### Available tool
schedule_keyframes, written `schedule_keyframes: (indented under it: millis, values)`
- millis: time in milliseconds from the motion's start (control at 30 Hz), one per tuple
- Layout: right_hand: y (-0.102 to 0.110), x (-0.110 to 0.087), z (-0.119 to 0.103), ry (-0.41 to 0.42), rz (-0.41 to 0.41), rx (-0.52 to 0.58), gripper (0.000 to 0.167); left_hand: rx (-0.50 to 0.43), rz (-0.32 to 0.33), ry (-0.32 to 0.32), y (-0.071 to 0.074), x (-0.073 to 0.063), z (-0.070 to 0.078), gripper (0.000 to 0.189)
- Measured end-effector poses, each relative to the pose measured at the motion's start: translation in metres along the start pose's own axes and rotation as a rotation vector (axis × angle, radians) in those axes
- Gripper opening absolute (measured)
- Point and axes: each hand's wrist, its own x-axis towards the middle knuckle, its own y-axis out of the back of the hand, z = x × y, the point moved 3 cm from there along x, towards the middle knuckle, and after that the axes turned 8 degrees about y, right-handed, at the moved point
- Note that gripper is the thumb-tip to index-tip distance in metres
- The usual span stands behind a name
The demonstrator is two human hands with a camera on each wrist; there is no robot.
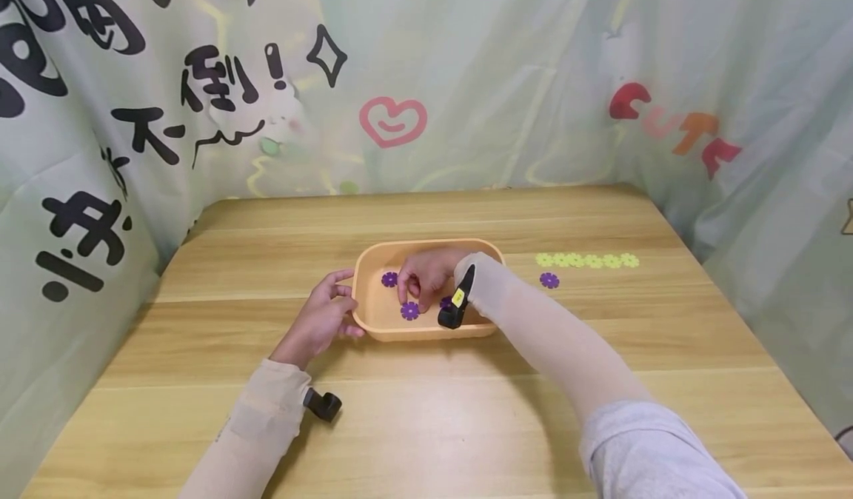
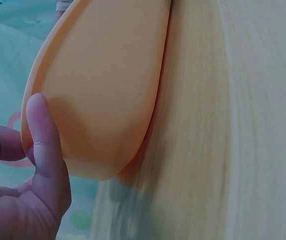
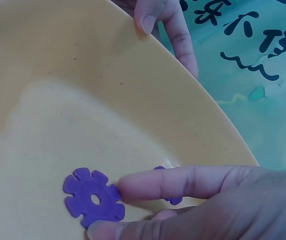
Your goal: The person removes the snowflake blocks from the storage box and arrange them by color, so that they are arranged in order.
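A peach-orange plastic tub (image 1: pixel 372 303) stands on the wooden table. My left hand (image 1: pixel 324 315) grips its left end, thumb (image 2: pixel 43 130) on the inner side of the rim and fingers outside. Inside the tub, my right hand (image 1: pixel 429 273) reaches down with thumb and index fingertips at the edges of a purple flower-shaped disc (image 3: pixel 94 197), lightly pinching it. This disc has notched petals and a small centre hole. Another purple disc (image 1: pixel 389 280) lies toward the tub's left end, partly hidden behind the index finger in the right wrist view. A third purple disc (image 1: pixel 446 303) shows beside the wrist camera.
Right of the tub, several yellow-green flower-shaped discs (image 1: pixel 586 261) form a row on the table (image 1: pixel 426 410). One purple disc (image 1: pixel 549 280) lies just below the row's left end. A printed curtain (image 1: pixel 480 77) hangs around the back and sides.
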Motion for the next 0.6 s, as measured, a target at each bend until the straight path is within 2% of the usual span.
schedule_keyframes:
  millis: [100,333,600]
  values:
    - [0.0040,-0.0044,-0.0006,0.023,0.003,-0.006,0.027,0.010,-0.003,-0.003,-0.0017,0.0018,0.0032,0.064]
    - [0.0032,-0.0022,-0.0007,0.053,-0.026,0.117,0.037,-0.003,-0.003,-0.015,-0.0024,0.0013,0.0029,0.063]
    - [0.0032,0.0035,-0.0033,0.063,-0.051,0.039,0.034,-0.005,-0.002,-0.002,-0.0010,-0.0004,0.0035,0.064]
